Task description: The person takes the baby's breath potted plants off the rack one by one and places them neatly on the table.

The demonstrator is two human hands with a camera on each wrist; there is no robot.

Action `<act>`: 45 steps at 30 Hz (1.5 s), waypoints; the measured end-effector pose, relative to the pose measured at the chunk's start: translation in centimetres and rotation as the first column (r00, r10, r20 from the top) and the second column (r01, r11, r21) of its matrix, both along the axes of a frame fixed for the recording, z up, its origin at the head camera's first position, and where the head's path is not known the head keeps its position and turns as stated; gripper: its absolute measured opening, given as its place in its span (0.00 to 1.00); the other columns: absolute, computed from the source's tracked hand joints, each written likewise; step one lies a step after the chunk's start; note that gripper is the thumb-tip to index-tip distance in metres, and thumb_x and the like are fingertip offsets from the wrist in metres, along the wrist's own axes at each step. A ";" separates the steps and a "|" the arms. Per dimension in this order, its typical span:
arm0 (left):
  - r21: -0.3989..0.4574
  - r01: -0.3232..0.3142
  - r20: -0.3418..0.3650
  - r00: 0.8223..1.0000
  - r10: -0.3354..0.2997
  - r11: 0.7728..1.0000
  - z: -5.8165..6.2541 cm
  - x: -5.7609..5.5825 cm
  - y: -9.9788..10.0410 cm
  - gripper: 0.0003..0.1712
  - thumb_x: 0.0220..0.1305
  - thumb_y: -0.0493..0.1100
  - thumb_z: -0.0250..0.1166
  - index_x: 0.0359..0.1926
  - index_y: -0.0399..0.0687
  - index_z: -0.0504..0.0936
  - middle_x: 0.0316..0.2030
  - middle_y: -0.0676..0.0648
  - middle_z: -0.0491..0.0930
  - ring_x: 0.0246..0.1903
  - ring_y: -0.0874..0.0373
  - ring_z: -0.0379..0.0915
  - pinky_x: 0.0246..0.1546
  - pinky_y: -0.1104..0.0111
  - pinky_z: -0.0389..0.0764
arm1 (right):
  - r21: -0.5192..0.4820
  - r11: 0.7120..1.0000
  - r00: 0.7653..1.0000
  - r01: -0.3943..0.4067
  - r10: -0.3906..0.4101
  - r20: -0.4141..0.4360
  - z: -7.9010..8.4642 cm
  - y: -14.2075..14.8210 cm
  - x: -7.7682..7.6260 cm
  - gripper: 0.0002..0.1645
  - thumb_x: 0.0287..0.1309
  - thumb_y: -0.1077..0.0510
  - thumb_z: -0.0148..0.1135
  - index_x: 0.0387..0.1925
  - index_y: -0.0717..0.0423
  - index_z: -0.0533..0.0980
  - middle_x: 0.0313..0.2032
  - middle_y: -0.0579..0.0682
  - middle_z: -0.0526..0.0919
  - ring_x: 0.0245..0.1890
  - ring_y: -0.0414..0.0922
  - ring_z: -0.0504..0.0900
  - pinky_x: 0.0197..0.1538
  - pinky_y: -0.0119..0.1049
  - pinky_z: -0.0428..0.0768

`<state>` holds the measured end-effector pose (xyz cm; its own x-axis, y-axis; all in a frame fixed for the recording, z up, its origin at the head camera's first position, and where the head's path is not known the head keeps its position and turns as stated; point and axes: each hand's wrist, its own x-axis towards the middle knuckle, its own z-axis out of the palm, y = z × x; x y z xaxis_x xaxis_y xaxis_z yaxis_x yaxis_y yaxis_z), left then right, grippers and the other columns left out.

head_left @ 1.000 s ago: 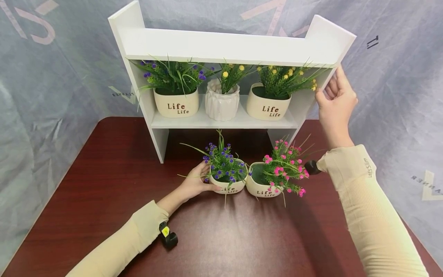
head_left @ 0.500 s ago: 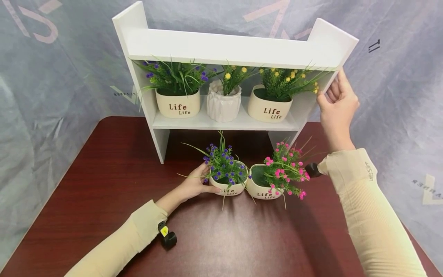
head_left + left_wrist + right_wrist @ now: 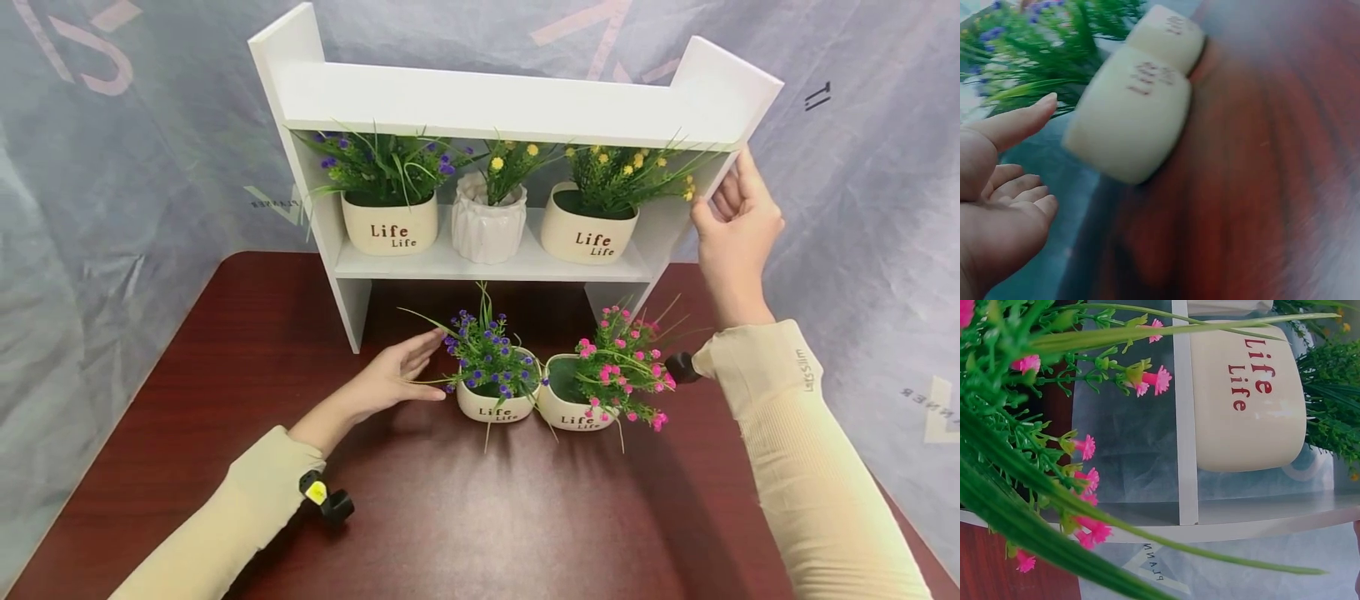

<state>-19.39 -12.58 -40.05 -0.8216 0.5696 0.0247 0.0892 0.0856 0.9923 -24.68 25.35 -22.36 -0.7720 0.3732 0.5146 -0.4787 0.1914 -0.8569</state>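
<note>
My left hand (image 3: 384,382) is just left of a cream pot of purple flowers (image 3: 491,407) on the table, fingers extended and nothing in them. In the left wrist view, the thumb points toward the flowers, apart from the cream pot's wall (image 3: 1132,119). Right beside that one stands a matching pot with pink flowers (image 3: 573,415), also lettered "Life". My right hand (image 3: 741,237) holds the right side panel of a white two-tier shelf (image 3: 487,100), its thumb at the front edge. The right wrist view shows pink flowers (image 3: 1088,447) close up in front of the shelf.
On the shelf's lower board stand a cream pot with purple flowers (image 3: 390,225), a white ribbed pot (image 3: 487,229) and a cream pot with yellow flowers (image 3: 588,229). The shelf rests on a dark red table (image 3: 450,517). Grey sheeting (image 3: 150,167) hangs behind.
My left hand has let go of the purple-flowered pot and drawn back to the left, its fingers straightened. The right hand stays on the shelf; the pots have not moved.
</note>
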 end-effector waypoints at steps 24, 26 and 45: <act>0.137 -0.311 -0.287 0.896 0.339 0.940 7.4 0.7 -4.9 0.32 0.63 0.24 0.57 0.68 0.28 0.63 0.67 0.34 0.66 0.64 0.63 0.69 0.59 0.79 0.73 | 0.038 0.999 1.000 0.013 -0.012 -0.022 -0.4 0.5 0.1 0.40 0.54 0.73 0.57 0.66 0.41 0.67 0.61 0.55 0.75 0.61 0.43 0.76 0.62 0.32 0.74; 0.253 -0.363 -0.312 0.847 0.431 0.897 7.9 0.7 -5.0 0.29 0.61 0.22 0.58 0.65 0.25 0.66 0.62 0.40 0.75 0.58 0.68 0.75 0.56 0.78 0.76 | 0.040 0.999 1.000 0.012 -0.012 -0.022 -0.4 0.4 0.1 0.40 0.54 0.73 0.57 0.66 0.41 0.68 0.61 0.55 0.76 0.61 0.43 0.76 0.62 0.32 0.74; 0.421 -0.614 -0.345 0.573 0.744 0.668 9.7 -2.7 -5.8 0.40 0.59 0.28 0.64 0.72 0.40 0.60 0.72 0.44 0.61 0.71 0.57 0.59 0.69 0.61 0.67 | 0.063 0.998 1.000 0.021 -0.021 -0.004 -0.1 0.1 0.1 0.39 0.55 0.72 0.58 0.67 0.42 0.67 0.62 0.55 0.75 0.61 0.43 0.76 0.62 0.31 0.75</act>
